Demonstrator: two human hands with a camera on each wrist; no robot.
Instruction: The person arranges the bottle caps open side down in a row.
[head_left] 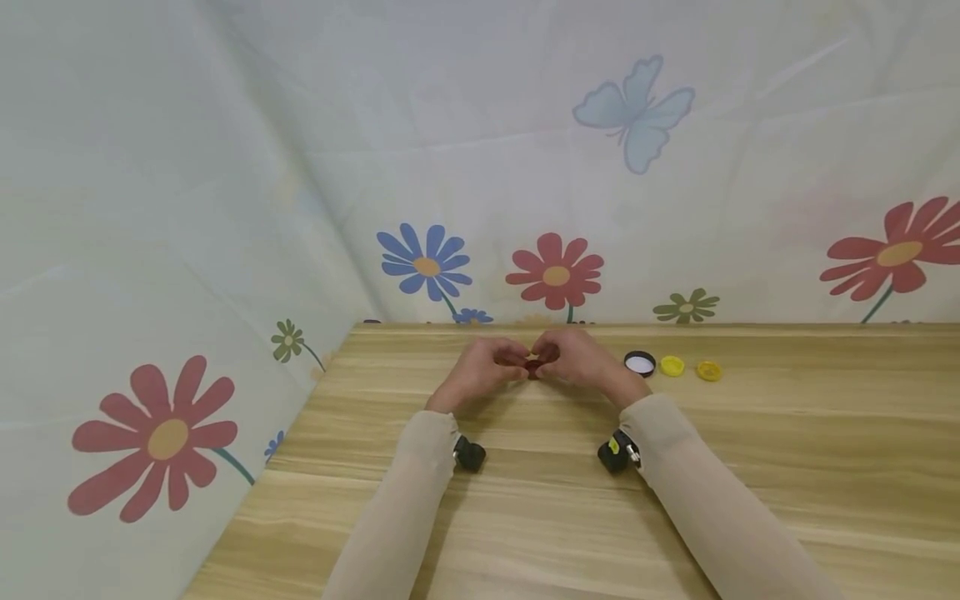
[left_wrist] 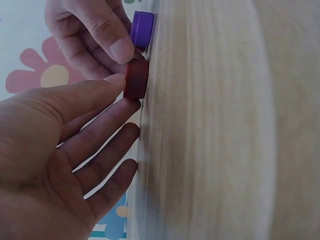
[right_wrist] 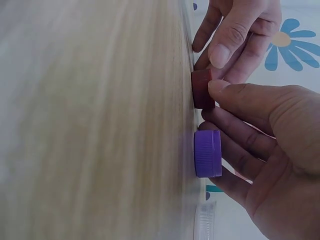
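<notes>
A dark red bottle cap [left_wrist: 136,79] sits on the wooden table between the two hands. My left hand [head_left: 486,367] pinches it from the left with the thumb and index finger, the other fingers spread behind. From the other side my right hand [head_left: 577,360] holds the same cap, its thumb [right_wrist: 250,97] on the rim and a finger behind it. Close by the right hand's fingers stands a purple ribbed bottle cap [right_wrist: 208,153]; in the head view that hand hides it.
Right of the hands lie a black-rimmed cap with a white inside [head_left: 640,363], a yellow cap [head_left: 672,366] and an orange-yellow cap [head_left: 708,371]. A clear ribbed cap [right_wrist: 205,222] shows past the purple one. Behind the table's back edge hangs a flowered cloth [head_left: 480,167].
</notes>
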